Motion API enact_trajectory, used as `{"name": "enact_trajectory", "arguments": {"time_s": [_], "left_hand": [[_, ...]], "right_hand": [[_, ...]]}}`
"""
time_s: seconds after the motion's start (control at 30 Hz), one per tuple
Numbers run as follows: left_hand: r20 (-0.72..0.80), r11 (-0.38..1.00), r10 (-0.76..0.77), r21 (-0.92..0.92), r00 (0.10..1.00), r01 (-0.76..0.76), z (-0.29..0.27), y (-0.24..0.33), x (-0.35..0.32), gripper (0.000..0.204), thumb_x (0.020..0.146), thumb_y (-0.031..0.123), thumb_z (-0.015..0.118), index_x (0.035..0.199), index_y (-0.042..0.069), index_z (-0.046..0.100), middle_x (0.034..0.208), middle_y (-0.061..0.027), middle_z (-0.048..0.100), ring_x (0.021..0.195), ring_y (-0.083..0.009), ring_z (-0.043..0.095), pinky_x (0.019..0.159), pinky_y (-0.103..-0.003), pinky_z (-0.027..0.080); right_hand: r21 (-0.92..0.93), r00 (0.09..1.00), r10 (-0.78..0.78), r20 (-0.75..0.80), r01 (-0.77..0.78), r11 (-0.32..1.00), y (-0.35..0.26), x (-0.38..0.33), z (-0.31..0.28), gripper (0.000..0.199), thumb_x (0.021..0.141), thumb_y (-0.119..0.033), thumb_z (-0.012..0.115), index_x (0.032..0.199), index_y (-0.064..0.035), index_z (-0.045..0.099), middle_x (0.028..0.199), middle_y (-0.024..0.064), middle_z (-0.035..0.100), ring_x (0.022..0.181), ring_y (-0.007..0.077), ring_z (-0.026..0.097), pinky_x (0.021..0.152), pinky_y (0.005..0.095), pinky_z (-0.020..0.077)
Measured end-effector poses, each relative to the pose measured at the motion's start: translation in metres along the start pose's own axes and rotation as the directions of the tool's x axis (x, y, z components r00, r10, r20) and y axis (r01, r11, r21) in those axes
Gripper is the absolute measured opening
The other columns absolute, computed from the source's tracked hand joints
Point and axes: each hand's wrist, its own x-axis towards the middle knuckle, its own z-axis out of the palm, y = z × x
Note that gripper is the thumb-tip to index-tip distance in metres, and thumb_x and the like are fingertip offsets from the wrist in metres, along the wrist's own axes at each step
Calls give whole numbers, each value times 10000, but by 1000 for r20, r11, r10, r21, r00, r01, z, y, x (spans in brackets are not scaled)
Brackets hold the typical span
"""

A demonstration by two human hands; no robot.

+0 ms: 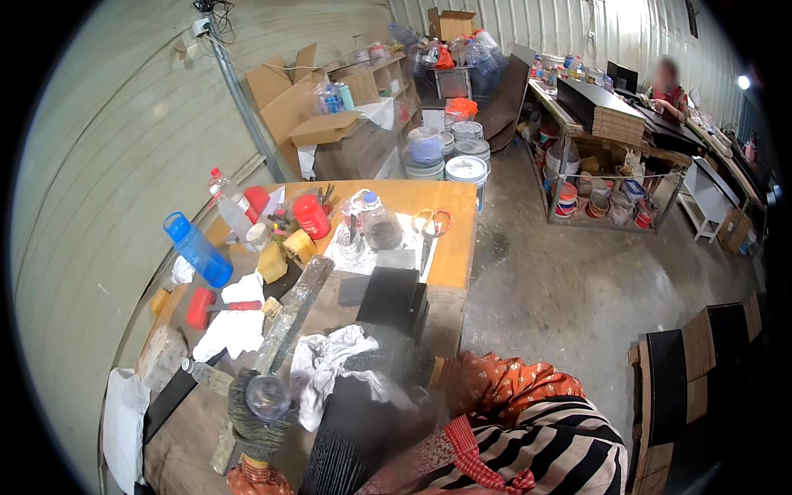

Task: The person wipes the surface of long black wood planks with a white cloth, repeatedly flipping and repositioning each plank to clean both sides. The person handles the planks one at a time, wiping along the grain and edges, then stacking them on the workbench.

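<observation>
Left hand is seen in a dark knit glove at the lower edge, closed around a small clear round object, possibly a glass or jar; exact kind cannot be told. Right hand is hidden behind blur and the orange patterned sleeve; its state cannot be told. A dark ribbed panel is laid just right of the gloved hand, with a crumpled white cloth touching its top. A long grey strip is laid diagonally beside the cloth. Black blocks are stacked further up the wooden table. Red mallet, blue bottle and scissors are placed well apart beyond.
</observation>
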Motion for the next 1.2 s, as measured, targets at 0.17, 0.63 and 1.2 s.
{"name": "enact_trajectory", "arguments": {"time_s": [0.17, 0.63, 1.2], "left_hand": [[201, 853, 153, 467, 968, -232, -5, 37, 5, 849, 670, 344, 801, 1363, -22, 474, 1230, -231, 572, 1060, -424, 574, 943, -531, 447], [322, 648, 169, 675, 932, -351, -28, 63, 9, 699, 703, 208, 606, 1360, -7, 498, 1289, -207, 527, 1274, -449, 448, 1148, -615, 266], [448, 497, 190, 724, 874, -479, -41, 112, 24, 464, 795, 210, 569, 1186, -38, 571, 1131, -241, 570, 1094, -425, 539, 1077, -680, 345]], "right_hand": [[369, 994, 106, -26, -89, 925, 14, -7, 26, 437, 996, -248, 531, 1346, 12, 511, 1265, 117, 627, 1137, 212, 608, 977, 353, 480], [902, 948, 218, 233, -294, 315, 45, -20, 34, 451, 1032, -235, 431, 1409, 11, 458, 1309, 133, 584, 1129, 247, 567, 983, 370, 465], [827, 933, 243, 266, -350, 440, 18, -4, 68, 373, 1028, -265, 504, 1245, 28, 582, 1049, 107, 660, 896, 172, 651, 774, 306, 550]]}}
